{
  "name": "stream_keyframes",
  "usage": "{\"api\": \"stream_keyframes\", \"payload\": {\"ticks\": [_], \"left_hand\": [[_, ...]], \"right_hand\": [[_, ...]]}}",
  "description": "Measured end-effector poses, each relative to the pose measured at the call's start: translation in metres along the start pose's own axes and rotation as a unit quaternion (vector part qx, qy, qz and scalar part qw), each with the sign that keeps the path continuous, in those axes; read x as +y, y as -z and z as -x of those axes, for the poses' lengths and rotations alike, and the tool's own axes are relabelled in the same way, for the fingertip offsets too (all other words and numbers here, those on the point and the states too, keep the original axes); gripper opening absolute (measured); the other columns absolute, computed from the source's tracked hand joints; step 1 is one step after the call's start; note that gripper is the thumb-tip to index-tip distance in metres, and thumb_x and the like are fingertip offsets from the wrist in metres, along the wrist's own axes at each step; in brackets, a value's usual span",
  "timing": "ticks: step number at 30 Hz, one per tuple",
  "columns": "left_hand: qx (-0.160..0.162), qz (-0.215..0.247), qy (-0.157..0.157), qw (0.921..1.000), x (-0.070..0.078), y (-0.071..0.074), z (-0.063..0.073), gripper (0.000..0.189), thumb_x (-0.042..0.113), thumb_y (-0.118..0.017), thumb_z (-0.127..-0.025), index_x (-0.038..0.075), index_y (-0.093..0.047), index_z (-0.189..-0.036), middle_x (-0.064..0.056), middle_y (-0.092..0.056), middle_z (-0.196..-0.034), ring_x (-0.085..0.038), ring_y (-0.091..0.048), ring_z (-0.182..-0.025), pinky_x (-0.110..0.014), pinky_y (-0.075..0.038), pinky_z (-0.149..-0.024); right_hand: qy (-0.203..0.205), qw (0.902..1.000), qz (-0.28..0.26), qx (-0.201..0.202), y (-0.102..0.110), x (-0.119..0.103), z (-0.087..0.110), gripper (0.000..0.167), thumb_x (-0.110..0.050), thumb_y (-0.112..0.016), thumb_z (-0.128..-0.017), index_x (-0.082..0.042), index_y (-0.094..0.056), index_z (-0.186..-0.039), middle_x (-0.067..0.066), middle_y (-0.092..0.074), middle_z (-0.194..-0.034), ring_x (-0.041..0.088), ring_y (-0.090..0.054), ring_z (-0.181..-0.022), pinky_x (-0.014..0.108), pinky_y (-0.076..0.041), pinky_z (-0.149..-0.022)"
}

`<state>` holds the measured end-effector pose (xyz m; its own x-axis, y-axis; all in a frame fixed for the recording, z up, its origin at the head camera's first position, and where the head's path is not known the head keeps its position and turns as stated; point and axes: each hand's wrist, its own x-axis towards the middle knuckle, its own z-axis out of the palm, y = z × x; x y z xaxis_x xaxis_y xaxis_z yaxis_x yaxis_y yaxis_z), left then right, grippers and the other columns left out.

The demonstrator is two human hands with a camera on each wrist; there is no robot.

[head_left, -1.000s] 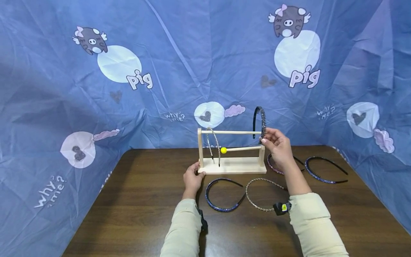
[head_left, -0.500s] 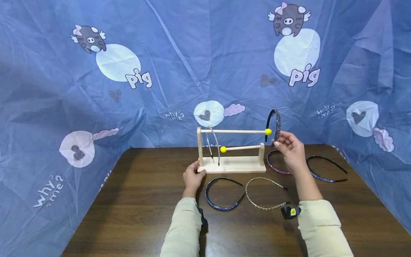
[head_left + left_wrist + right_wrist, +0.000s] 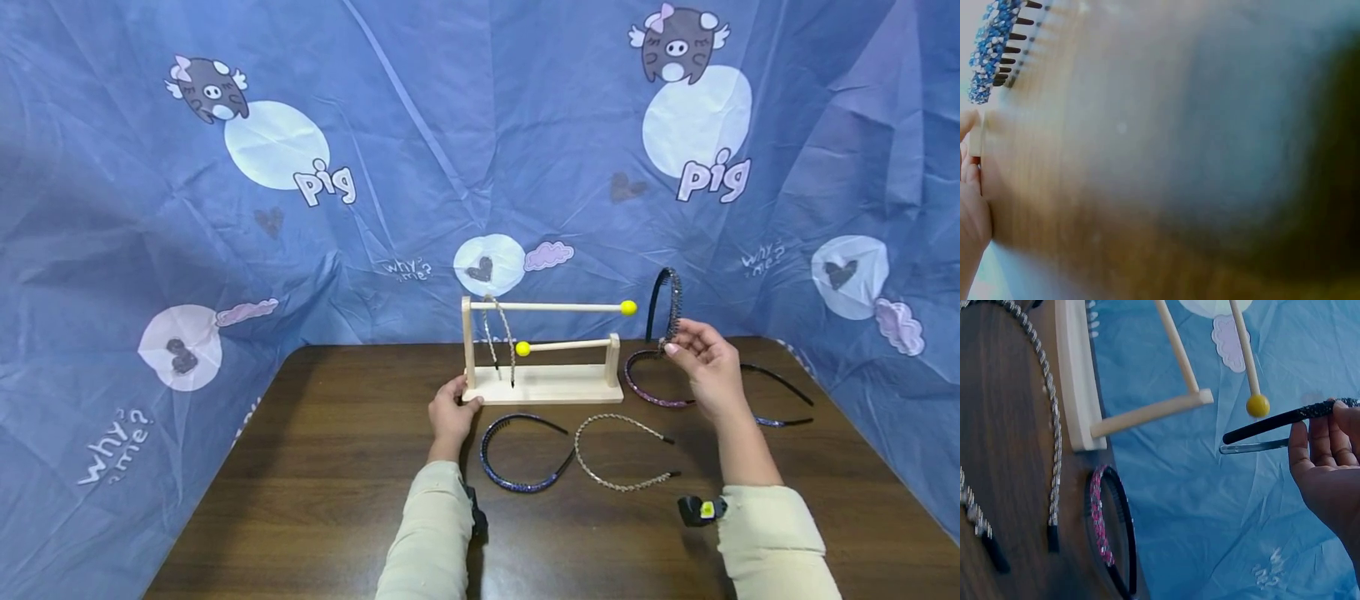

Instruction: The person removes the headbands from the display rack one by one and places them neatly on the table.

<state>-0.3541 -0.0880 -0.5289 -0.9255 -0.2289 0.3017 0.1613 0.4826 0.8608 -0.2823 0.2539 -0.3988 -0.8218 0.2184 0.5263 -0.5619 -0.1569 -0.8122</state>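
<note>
My right hand (image 3: 708,371) pinches a black glittery headband (image 3: 677,300) by one side, thumb in front. It holds the headband upright in the air, right of the yellow ball tip (image 3: 628,307) of the upper rod. A pale wooden headband stand (image 3: 543,396) has two rods, and a braided headband (image 3: 504,325) hangs on the upper one near the left post. My left hand (image 3: 452,417) grips the left end of the stand's base, thumb on top. The left wrist view catches only part of this hand, at its left edge. In the right wrist view, the headband's tips (image 3: 1235,436) point toward the ball.
In front of the stand lie a blue glitter headband (image 3: 525,486) and another braided headband (image 3: 581,454). A pink-purple headband (image 3: 647,398) and a second blue one (image 3: 783,422), partly behind my right hand, lie at the right. A blue printed cloth (image 3: 405,167) hangs behind the brown table (image 3: 315,500).
My right hand has moved right and slightly down with the black headband, away from the upper rod, whose yellow ball now shows. The left hand stays on the base.
</note>
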Motion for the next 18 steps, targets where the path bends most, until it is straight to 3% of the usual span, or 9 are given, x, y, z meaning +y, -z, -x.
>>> {"api": "stream_keyframes", "payload": {"ticks": [12,18], "left_hand": [[0.004,-0.004,-0.012,0.9999,0.001,0.001,-0.001,0.042,0.004,-0.079,-0.069,0.003,-0.067,-0.109,-0.010,-0.068,-0.094,-0.025,-0.062,-0.088,-0.040,-0.045,-0.082],[0.004,-0.001,-0.012,0.9999,0.000,0.000,0.001,0.042,0.003,-0.080,-0.068,0.003,-0.067,-0.108,-0.011,-0.068,-0.095,-0.026,-0.063,-0.090,-0.040,-0.045,-0.083]], "right_hand": [[-0.016,0.9967,0.066,-0.046,0.034,-0.006,0.015,0.038,0.021,-0.055,-0.080,-0.006,-0.066,-0.104,-0.002,-0.065,-0.080,0.005,-0.060,-0.072,0.015,-0.050,-0.065],[-0.058,0.9939,0.052,-0.078,0.051,-0.008,0.026,0.037,0.020,-0.054,-0.081,-0.007,-0.066,-0.104,-0.002,-0.063,-0.082,0.006,-0.059,-0.072,0.017,-0.051,-0.064]]}}
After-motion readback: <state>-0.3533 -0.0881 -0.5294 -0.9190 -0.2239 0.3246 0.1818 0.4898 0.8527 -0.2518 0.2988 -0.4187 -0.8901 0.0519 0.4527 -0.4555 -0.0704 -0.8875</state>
